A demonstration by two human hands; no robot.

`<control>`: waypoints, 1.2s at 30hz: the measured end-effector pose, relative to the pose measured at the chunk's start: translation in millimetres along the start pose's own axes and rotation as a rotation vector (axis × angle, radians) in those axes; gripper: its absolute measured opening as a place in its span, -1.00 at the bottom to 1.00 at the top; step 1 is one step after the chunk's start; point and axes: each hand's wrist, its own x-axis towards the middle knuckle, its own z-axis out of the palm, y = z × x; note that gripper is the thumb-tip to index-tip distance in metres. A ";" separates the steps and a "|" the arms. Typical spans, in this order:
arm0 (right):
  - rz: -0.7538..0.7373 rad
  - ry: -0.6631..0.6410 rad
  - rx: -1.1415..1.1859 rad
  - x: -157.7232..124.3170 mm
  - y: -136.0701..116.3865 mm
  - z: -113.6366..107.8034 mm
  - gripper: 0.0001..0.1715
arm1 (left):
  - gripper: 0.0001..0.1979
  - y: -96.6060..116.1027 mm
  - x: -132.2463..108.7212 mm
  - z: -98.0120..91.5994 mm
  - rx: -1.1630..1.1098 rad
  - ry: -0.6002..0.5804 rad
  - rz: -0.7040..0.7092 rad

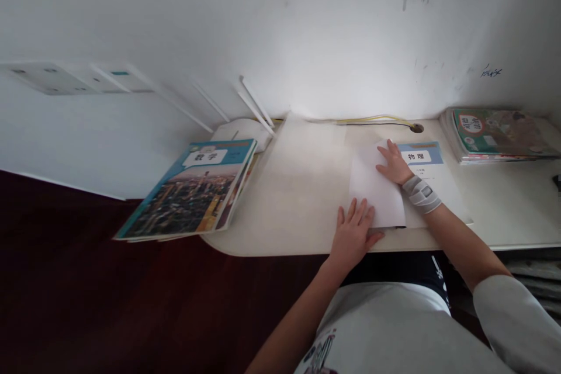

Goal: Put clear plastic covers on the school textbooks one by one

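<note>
A textbook (438,187) with a blue and white cover lies on the pale desk, in front of me. Over its left part is a white sheet or flap (379,193), with a thin dark strip at its lower right corner. My right hand (394,163) rests on the top of this flap, fingers spread, with a grey band around the wrist. At the lower left edge of the flap, my left hand (353,228) lies flat with its fingers apart. A thin see-through sheet (302,146) seems to extend over the desk to the left.
A stack of books (197,187) juts past the desk's left end, beside a white router (241,131) with upright antennas. More books (499,134) are piled at the right. A yellow cable (377,118) runs along the wall to a desk hole (417,128).
</note>
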 end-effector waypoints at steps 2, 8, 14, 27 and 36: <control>-0.014 0.053 0.047 -1.2 3.9 3.8 -0.25 | -0.52 0.6 0.5 -1.4 0.001 0.001 0.008; -0.062 0.117 0.109 -2.9 10.4 8.8 -0.28 | -0.64 3.0 -0.2 0.0 -0.020 0.096 0.048; -0.037 0.105 0.108 -3.1 6.0 5.3 -0.27 | -0.74 4.4 -0.3 2.6 -0.028 0.185 0.094; -0.061 0.139 0.111 -1.2 8.1 9.2 -0.35 | -0.51 31.4 18.7 -1.1 0.102 0.059 0.173; -0.056 0.119 0.142 0.5 11.5 11.3 -0.25 | -0.60 27.0 23.6 8.1 0.206 0.072 0.278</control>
